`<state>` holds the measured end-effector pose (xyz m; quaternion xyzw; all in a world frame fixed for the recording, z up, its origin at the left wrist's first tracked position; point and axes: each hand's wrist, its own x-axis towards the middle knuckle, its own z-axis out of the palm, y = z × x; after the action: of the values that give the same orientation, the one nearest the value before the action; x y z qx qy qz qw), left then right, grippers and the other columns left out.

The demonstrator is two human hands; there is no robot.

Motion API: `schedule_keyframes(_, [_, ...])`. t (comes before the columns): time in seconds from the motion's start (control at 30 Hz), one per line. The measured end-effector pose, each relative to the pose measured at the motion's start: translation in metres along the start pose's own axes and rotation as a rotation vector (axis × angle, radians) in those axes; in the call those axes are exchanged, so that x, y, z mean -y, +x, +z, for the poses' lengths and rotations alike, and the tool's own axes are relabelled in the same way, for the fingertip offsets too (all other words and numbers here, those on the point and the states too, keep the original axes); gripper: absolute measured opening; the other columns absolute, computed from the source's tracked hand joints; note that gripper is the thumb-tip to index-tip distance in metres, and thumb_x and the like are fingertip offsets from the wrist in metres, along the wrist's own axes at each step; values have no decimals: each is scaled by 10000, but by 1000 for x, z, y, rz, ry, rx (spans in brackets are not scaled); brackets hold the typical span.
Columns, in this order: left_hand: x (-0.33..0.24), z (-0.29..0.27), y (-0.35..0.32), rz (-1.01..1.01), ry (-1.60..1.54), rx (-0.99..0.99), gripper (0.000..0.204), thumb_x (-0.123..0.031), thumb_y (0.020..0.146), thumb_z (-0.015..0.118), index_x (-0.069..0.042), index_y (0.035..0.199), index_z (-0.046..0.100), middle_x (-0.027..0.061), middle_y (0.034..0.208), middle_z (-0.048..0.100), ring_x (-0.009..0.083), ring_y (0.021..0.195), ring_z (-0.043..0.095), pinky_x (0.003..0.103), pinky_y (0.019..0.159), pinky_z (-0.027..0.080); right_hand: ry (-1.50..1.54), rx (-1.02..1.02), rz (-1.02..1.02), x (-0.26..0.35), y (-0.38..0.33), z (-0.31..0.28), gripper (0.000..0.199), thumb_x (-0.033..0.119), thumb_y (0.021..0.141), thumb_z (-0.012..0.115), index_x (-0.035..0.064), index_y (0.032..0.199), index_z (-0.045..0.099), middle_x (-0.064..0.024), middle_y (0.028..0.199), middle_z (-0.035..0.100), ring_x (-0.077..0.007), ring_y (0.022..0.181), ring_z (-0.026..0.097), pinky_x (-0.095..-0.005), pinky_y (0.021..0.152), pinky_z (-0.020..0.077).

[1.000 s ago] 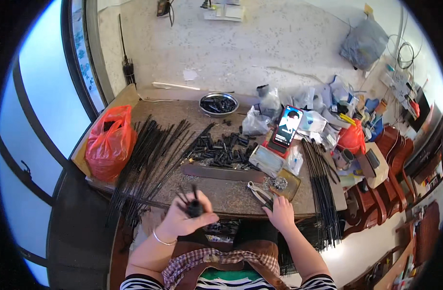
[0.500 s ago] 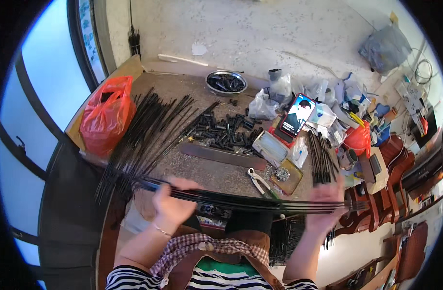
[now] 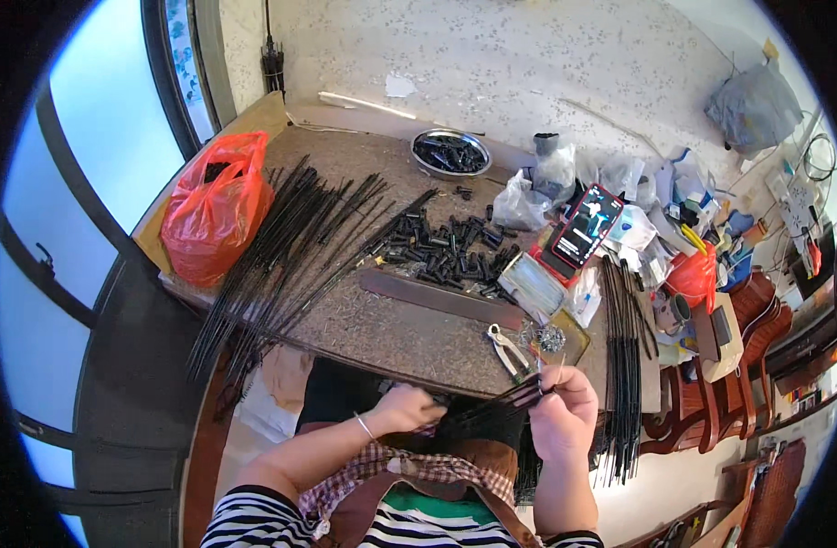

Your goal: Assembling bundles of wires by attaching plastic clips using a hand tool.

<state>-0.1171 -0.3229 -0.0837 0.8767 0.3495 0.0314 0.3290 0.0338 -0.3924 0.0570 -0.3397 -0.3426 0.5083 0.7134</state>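
My right hand is closed, thumb against fingers, on several thin black rods at the table's front edge. They slant down to the left across my lap, where their far ends blur into the dark cloth. A thin pale sliver shows at its fingertips. My left hand, with a bracelet at the wrist, hovers over my lap, apart from the right one. Motion smears its fingers, so its grip is unclear. Green-handled pincers lie on the table just beyond my right hand, beside a heap of small metal pieces.
More black rods lie at the left and hang over the edge at the right. Short black tubular pieces are heaped behind a flat bar. Further back are a metal bowl, a red bag and a lit phone.
The bundle stretched level between both hands is no longer held that way. My left hand has come off it and moved right; my right hand has moved left, holding rods that slant down.
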Motion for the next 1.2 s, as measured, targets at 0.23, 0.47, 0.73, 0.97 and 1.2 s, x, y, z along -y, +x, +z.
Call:
schedule_keyframes(0.23, [-87,-127,11,509,-566,-510,207,-113,625,598,30,756,528,110,655,524,168,552,520,247,489,404,-197,166,-57,2,37,4,156,-48,659,522,-38,809,482,-62,803,492,-107,725,473,-214,653,392])
schedule_keyframes(0.47, [-92,-119,36,411,-741,-573,238,-94,544,672,-36,526,442,43,483,437,102,399,396,205,369,290,-187,159,-62,11,56,-4,119,-30,705,458,-28,813,407,-100,801,492,-128,728,483,-243,672,396])
schedule_keyframes(0.73, [-1,-161,204,177,-354,-702,110,-71,655,534,-14,748,549,89,701,563,139,627,535,235,572,410,62,-46,30,18,106,-50,150,64,671,539,5,760,433,-97,725,514,-152,666,493,-259,638,392])
schedule_keyframes(0.97, [24,-173,295,162,360,-302,128,-45,551,542,-53,676,569,133,692,543,268,656,526,338,602,422,125,-238,47,31,128,-69,127,25,667,536,10,773,467,-54,724,518,-114,629,488,-208,597,393])
schedule_keyframes(1.2, [-8,-171,271,100,146,-590,116,-43,635,481,-5,743,500,145,658,533,269,622,531,337,529,422,8,-178,71,58,107,-76,136,47,673,531,2,800,513,-82,768,534,-173,663,515,-260,593,415])
